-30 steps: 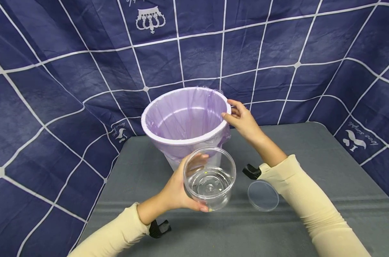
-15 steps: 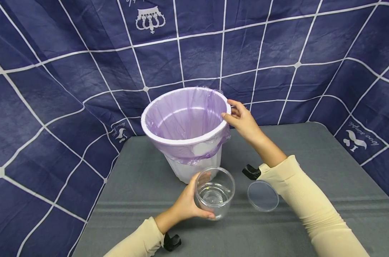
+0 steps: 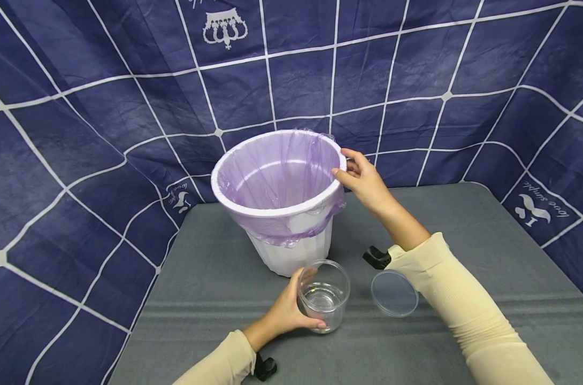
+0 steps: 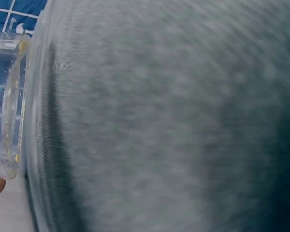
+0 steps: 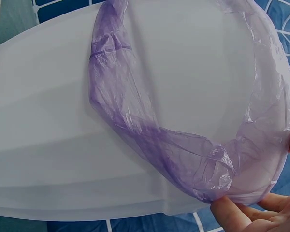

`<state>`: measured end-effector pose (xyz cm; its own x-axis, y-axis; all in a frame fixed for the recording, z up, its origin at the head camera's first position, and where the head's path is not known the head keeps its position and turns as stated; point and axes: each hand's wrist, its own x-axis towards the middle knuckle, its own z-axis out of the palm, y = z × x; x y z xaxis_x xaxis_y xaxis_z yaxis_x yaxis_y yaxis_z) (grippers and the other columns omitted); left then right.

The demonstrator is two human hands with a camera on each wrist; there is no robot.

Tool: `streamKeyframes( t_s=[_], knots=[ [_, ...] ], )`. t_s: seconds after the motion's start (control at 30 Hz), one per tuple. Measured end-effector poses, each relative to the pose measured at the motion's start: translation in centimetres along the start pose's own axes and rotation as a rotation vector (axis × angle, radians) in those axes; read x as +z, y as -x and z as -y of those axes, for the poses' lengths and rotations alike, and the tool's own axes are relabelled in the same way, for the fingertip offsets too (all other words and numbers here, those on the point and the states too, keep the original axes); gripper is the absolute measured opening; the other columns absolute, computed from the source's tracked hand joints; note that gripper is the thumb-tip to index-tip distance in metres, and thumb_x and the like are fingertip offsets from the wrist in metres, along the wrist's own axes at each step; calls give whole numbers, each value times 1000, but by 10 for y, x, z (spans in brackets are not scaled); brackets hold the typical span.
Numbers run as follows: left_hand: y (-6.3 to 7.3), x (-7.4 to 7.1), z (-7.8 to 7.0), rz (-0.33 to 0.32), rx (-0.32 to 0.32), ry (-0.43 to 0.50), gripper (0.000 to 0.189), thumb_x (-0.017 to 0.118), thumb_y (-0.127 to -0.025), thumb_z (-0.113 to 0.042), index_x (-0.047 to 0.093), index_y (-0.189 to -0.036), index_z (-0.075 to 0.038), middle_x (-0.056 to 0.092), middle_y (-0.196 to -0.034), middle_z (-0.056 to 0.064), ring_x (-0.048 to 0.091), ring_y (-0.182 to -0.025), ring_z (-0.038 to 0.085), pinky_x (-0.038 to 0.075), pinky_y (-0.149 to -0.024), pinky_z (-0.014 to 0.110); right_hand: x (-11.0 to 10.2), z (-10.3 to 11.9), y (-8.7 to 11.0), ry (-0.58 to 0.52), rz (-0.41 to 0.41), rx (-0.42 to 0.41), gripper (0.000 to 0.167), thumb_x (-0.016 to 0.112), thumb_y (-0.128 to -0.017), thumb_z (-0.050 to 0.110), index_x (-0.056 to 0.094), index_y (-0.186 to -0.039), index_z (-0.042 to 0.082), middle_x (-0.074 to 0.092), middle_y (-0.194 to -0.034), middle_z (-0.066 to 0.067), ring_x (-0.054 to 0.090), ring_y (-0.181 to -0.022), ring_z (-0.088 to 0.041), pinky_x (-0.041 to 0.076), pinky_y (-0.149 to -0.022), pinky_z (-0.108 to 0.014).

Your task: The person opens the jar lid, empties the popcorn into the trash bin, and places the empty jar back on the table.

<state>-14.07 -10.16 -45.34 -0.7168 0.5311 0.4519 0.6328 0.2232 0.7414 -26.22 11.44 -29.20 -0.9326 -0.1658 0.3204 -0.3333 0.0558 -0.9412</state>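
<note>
My left hand (image 3: 289,310) grips a clear round plastic jar (image 3: 337,315) from its left side, the thumb across the near side and fingers behind. The jar stands upright with no lid on, close over the table in front of the bin; small yellow bits show at its bottom. In the left wrist view the jar's base (image 4: 10,106) has yellowish specks along it. My right hand (image 3: 366,184) holds the right rim of a white trash bin (image 3: 291,259), thumb over the edge. A purple bin liner (image 5: 121,87) folds down over that rim.
A round clear lid (image 3: 394,293) lies on the grey table cover (image 3: 440,230), right of the jar and near the right sleeve. Blue cloth with white grid lines (image 3: 368,75) hangs behind and on both sides. Black wrist cameras (image 3: 377,258) sit at both cuffs.
The left hand has lowered the jar away from the bin's front, toward the table and slightly right. The right hand stays at the bin rim.
</note>
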Motion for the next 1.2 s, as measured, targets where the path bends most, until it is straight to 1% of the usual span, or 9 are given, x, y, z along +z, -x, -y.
streamKeyframes(
  t_s=[0.27, 0.33, 0.47, 0.57, 0.63, 0.87, 0.97, 1.03, 1.2],
  knots=[
    [8, 7, 16, 20, -11, 3, 103, 87, -50, -13, 23, -128, 6, 41, -127, 24, 40, -115, 39, 31, -98, 44, 1, -1, 0, -4, -5, 3, 56, 56, -86, 8, 30, -135, -2, 47, -122, -27, 52, -101, -21, 43, -85, -27],
    [11, 10, 28, 26, -44, 19, 108, 88, -49, -19, 22, -132, -1, 40, -130, 20, 40, -118, 35, 30, -99, 43, 1, -1, 0, -5, -7, 1, 56, 56, -86, 7, 30, -135, -2, 47, -122, -27, 52, -101, -21, 43, -84, -27],
    [13, 12, 38, 33, -102, 21, 114, 89, -46, -26, 21, -137, -11, 39, -132, 15, 40, -118, 30, 30, -99, 44, 1, -1, 0, 1, -13, 1, 56, 55, -87, 7, 29, -136, -2, 46, -123, -26, 50, -104, -24, 42, -87, -29],
    [13, 12, 39, 25, -122, -7, 118, 90, -42, -25, 21, -137, -10, 40, -129, 17, 41, -116, 33, 31, -97, 47, 1, 0, 0, 41, -27, -2, 56, 56, -87, 10, 31, -136, 0, 44, -126, -22, 47, -110, -26, 40, -90, -35],
    [16, 14, 48, 22, -139, -57, 123, 90, -39, -31, 19, -138, -12, 40, -129, 14, 40, -117, 30, 32, -97, 45, 1, 0, 1, 78, -36, -9, 56, 56, -87, 14, 32, -136, 1, 42, -128, -18, 44, -115, -28, 39, -92, -40],
    [20, 6, 38, 35, -196, -172, 128, 87, -44, -42, 13, -142, -7, 29, -139, 12, 30, -125, 27, 29, -99, 46, -3, -4, 4, 175, -77, -56, 53, 51, -91, 25, 35, -137, 4, 37, -133, -13, 39, -115, -25, 36, -91, -38],
    [18, -2, 27, 41, -178, -213, 119, 82, -53, -45, 13, -142, -6, 27, -141, 12, 27, -127, 26, 29, -99, 48, -6, -3, 8, 197, -96, -94, 50, 44, -94, 26, 33, -138, 5, 32, -139, -11, 33, -122, -23, 31, -97, -37],
    [17, -6, 20, 37, -137, -285, 112, 73, -61, -55, 14, -142, -5, 26, -141, 12, 27, -128, 26, 31, -97, 49, -8, -3, 12, 201, -105, -123, 49, 43, -94, 25, 32, -139, 7, 26, -143, -10, 26, -127, -22, 25, -102, -39],
    [9, -14, 3, 0, 50, -567, 99, 38, -75, -73, 21, -139, 0, 30, -139, 13, 29, -126, 27, 33, -96, 47, -12, -3, 26, 328, -112, -215, 54, 46, -93, 25, 28, -141, 13, 17, -146, -7, 10, -132, -23, 13, -104, -47]
  ],
)
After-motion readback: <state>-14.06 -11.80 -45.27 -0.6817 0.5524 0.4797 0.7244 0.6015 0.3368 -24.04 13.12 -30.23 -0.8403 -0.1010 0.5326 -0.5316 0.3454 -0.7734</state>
